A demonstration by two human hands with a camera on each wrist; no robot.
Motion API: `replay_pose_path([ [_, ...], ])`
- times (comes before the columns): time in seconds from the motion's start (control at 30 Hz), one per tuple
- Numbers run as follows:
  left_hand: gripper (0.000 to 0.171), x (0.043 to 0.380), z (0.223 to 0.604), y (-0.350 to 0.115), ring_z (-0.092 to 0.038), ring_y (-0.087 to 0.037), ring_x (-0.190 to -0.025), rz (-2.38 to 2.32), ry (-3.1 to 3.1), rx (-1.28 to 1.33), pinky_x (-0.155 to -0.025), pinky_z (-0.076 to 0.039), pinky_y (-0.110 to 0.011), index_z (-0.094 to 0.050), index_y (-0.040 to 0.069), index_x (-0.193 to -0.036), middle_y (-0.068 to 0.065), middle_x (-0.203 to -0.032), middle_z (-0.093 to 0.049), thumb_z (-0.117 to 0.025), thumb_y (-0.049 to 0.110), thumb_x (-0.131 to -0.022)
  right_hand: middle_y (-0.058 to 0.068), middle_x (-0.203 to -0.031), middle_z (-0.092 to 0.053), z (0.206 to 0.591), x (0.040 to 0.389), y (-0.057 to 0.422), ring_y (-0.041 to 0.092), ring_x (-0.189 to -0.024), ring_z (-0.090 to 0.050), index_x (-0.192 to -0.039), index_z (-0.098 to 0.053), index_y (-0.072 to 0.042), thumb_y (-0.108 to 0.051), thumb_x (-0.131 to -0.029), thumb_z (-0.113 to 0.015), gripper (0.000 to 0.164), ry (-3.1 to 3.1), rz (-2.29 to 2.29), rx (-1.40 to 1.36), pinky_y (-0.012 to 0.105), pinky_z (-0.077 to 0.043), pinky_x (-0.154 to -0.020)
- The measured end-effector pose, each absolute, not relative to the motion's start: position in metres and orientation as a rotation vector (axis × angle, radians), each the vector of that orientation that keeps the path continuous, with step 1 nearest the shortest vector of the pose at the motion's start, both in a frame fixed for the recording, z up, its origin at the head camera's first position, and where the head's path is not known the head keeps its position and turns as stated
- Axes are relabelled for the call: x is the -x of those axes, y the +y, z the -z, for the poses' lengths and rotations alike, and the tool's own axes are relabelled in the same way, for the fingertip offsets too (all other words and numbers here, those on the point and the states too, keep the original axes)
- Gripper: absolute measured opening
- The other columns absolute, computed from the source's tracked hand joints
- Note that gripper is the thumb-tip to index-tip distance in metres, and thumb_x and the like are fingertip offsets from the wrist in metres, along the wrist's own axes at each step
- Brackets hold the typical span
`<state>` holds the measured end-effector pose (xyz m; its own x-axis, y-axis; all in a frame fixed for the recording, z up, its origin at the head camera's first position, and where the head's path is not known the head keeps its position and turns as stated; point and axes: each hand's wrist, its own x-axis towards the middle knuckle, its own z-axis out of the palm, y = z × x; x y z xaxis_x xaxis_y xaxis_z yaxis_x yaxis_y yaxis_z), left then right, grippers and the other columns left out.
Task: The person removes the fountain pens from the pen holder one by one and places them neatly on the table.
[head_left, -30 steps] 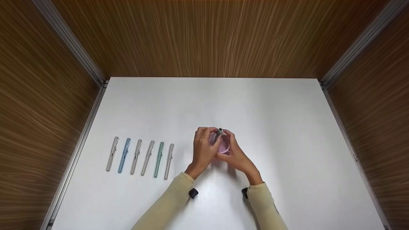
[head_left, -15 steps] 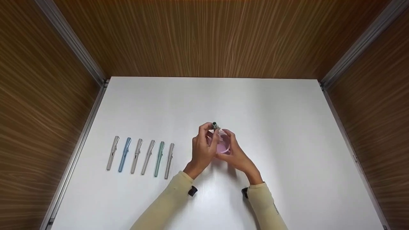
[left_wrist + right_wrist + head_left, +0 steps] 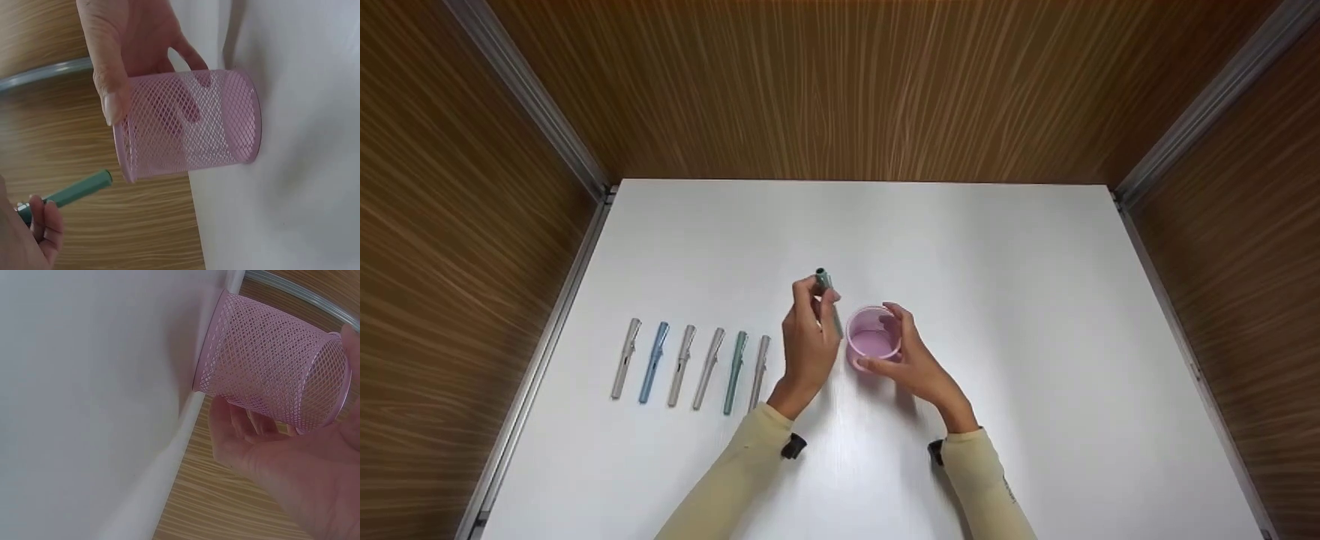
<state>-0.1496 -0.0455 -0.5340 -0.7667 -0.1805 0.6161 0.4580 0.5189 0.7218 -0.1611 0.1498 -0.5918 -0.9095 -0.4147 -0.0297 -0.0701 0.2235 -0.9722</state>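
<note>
A pink mesh pen holder (image 3: 852, 357) stands upright on the white table, its bottom showing through the open top. My right hand (image 3: 919, 367) grips it from the right, thumb near the rim and fingers round the far side. In the left wrist view, the fingers show through the mesh (image 3: 169, 124). Left of the holder, my left hand (image 3: 808, 349) pinches a green pen (image 3: 838, 324), which is raised off the table and tilted. The pen's lower end (image 3: 84, 189) points toward the holder's rim, with a gap between them.
Several capped pens lie in a slanted row at the left: silver (image 3: 625, 360), blue (image 3: 654, 363), more silver ones and a green one (image 3: 735, 373). The left forearm is close to the row's rightmost silver pen (image 3: 760, 369). Wood-grain panels (image 3: 840, 90) enclose the table's back and sides.
My left hand has lifted the green pen up out of the pen holder and moved it to the left. My right hand stays on the holder in the same place.
</note>
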Motion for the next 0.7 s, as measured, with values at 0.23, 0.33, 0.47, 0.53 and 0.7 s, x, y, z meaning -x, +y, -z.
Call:
replay_pose_path([
  [0.23,0.016,0.143,0.544,-0.067,-0.050,-0.010,-0.066,1.214,-2.162,0.110,-0.056,-0.041,-0.026,-0.059,0.005,-0.118,-0.005,-0.093,-0.066,-0.059,0.012,-0.105,0.009,-0.157,-0.041,0.590,0.160,0.150,0.032,-0.145,-0.040,-0.157,-0.021,-0.021,-0.036,-0.082,-0.088,0.101,2.231,1.722,0.443,0.055,-0.039,-0.113],
  [0.33,0.012,0.137,0.555,-0.076,-0.050,-0.009,-0.064,1.196,-2.175,0.084,-0.054,-0.039,-0.024,-0.065,0.004,-0.111,-0.004,-0.090,-0.067,-0.066,0.011,-0.100,0.010,-0.158,-0.040,0.591,0.160,0.149,0.033,-0.145,-0.040,-0.157,-0.021,-0.021,-0.035,-0.083,-0.088,0.101,2.217,1.734,0.437,0.056,-0.039,-0.113],
  [0.47,0.010,0.127,0.571,-0.087,-0.050,-0.009,-0.062,1.168,-2.212,0.022,-0.053,-0.039,-0.023,-0.070,0.004,-0.102,-0.004,-0.086,-0.067,-0.072,0.006,-0.093,0.010,-0.160,-0.039,0.592,0.161,0.148,0.032,-0.146,-0.039,-0.157,-0.020,-0.022,-0.035,-0.082,-0.088,0.102,2.201,1.729,0.443,0.056,-0.038,-0.114],
  [0.53,0.009,0.124,0.577,-0.091,-0.050,-0.009,-0.063,1.145,-2.247,-0.032,-0.054,-0.040,-0.024,-0.072,0.004,-0.100,-0.003,-0.084,-0.067,-0.074,0.006,-0.092,0.011,-0.160,-0.038,0.591,0.161,0.148,0.034,-0.146,-0.039,-0.157,-0.020,-0.023,-0.034,-0.082,-0.088,0.102,2.185,1.738,0.439,0.057,-0.038,-0.113],
  [0.7,0.011,0.120,0.586,-0.095,-0.060,-0.014,-0.068,1.051,-2.372,-0.141,-0.058,-0.047,-0.030,-0.076,0.003,-0.099,-0.004,-0.082,-0.069,-0.076,0.011,-0.090,0.013,-0.158,-0.039,0.591,0.161,0.149,0.041,-0.141,-0.043,-0.156,-0.021,-0.025,-0.028,-0.082,-0.089,0.100,2.157,1.775,0.418,0.060,-0.039,-0.112],
])
